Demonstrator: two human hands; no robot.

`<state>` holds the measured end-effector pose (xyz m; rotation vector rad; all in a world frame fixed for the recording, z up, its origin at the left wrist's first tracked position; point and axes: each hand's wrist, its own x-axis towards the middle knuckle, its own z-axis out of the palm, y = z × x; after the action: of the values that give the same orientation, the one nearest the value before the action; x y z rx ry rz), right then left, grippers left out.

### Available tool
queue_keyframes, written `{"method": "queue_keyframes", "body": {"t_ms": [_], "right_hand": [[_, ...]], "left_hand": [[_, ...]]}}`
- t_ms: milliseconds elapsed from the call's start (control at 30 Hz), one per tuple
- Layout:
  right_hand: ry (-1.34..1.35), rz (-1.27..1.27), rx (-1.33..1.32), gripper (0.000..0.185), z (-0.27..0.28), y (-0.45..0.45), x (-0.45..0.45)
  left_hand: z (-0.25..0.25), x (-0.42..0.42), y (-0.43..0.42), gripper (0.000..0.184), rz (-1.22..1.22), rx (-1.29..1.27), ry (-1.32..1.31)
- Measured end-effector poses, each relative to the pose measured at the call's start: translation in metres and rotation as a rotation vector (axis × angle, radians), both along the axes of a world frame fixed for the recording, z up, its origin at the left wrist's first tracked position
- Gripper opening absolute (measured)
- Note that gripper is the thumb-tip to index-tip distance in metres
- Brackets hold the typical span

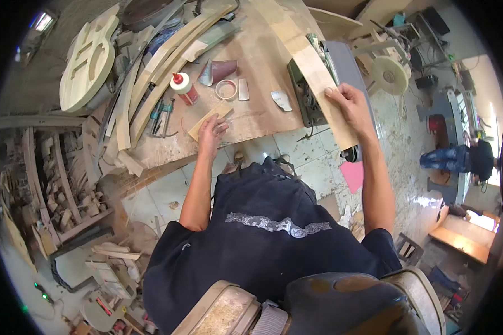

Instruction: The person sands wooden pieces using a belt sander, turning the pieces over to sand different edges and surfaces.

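Note:
My right hand (350, 107) is closed around the near end of a long, pale wooden board (313, 67), its thumb on the top face. The board slants away from me over the bench and a green-and-grey machine (302, 89). At the bench's front edge, my left hand (212, 133) has curled fingers over a small flat wooden block (218, 110). Part of that block is hidden by the hand. Just beyond it stand a white glue bottle (184, 89) with a red cap and a roll of tape (226, 89).
Curved wooden strips (170, 56) and hand tools (162, 117) occupy the bench's left side. A guitar-shaped wooden body (89, 64) stands farther left. Sandpaper (223, 71) and a torn white scrap (281, 100) lie on the bench. Another person (458, 159) is at far right.

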<state>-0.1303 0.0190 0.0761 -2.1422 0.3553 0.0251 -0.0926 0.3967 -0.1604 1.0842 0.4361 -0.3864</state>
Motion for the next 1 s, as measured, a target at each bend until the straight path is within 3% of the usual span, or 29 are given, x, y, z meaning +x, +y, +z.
{"method": "queue_keyframes", "body": {"t_ms": [100,167,400,500,833,1000], "right_hand": [[-0.042,-0.131,0.645,0.033,-0.021,0.048,-0.006],[-0.019,-0.218,0.868,0.033,-0.043,0.071,-0.006],[0.009,-0.309,1.163,0.044,-0.144,0.091,-0.005],[0.0,-0.17,1.408,0.05,-0.164,0.088,-0.009],[0.066,-0.327,1.35,0.054,-0.197,0.084,-0.027],[0.058,-0.383,1.453,0.057,-0.202,0.091,-0.027]], "left_hand": [[0.001,0.005,-0.004,0.05,-0.051,0.019,-0.006],[0.002,0.007,-0.006,0.048,-0.094,0.02,-0.022],[0.028,0.008,-0.029,0.045,-0.353,0.055,-0.106],[0.038,0.006,-0.042,0.044,-0.474,0.053,-0.163],[0.076,-0.014,-0.096,0.044,-0.702,0.029,-0.224],[0.091,-0.016,-0.111,0.051,-0.761,0.175,-0.298]]}}
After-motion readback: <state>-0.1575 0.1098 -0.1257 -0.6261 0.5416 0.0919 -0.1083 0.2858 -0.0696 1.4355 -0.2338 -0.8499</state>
